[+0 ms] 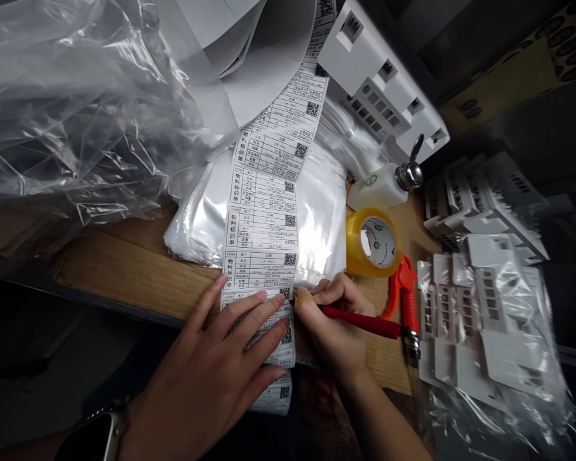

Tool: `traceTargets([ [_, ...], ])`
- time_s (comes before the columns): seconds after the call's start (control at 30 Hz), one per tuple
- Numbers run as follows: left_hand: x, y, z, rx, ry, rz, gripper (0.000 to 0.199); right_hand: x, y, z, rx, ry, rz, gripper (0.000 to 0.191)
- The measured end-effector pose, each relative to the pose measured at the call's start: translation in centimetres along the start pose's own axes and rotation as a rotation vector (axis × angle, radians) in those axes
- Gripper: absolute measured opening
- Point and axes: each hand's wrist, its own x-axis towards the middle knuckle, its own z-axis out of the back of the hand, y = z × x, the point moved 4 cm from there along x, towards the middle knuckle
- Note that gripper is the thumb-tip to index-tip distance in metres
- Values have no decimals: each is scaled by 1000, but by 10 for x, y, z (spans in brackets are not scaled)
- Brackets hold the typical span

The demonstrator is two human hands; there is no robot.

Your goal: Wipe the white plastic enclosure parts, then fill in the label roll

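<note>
A long strip of printed labels (262,218) with small square codes runs down over a stack of clear plastic bags (196,214) and past the cardboard edge. My left hand (230,365) lies on the strip's lower part, its fingers spread. At the strip's right edge my right hand (336,320) is closed around a red pen-like tool (365,321); its tip is hidden by my fingers. A roll of yellow tape (373,242) stands just above my right hand, beside a red-orange handled tool (404,294).
Crumpled clear plastic (77,109) fills the upper left. A pump bottle (379,187) stands behind the tape, near a white slotted housing (379,77). Bagged white panels (489,320) lie at the right. The cardboard surface (125,262) ends at a front edge.
</note>
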Motion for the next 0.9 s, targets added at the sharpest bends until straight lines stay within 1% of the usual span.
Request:
traceTargets([
  [0.13,0,1,1,-10,-2,-1,40,3,1,1,25,19,-35,38],
  [0.2,0,1,1,-27,2,-1,39,6,0,4,67,0,-67,38],
  [0.27,-3,1,2,-49,9,-2,39,9,-2,8,119,-38,-69,37],
  [0.4,-10,-1,4,-38,7,7,57,10,-4,13,264,-70,-19,36],
  [0.47,-12,-1,3,-16,6,17,61,8,-4,12,310,-61,-11,37],
  [0.57,-7,-1,3,23,10,-5,55,4,-3,11,219,-89,0,36],
  [0.7,8,-1,3,49,1,-59,49,1,1,11,59,-133,33,35],
  [0.8,12,-1,2,30,8,-75,49,1,2,11,57,-114,47,35],
  [0.9,4,-4,-2,31,11,-72,54,1,0,10,87,-84,41,37],
])
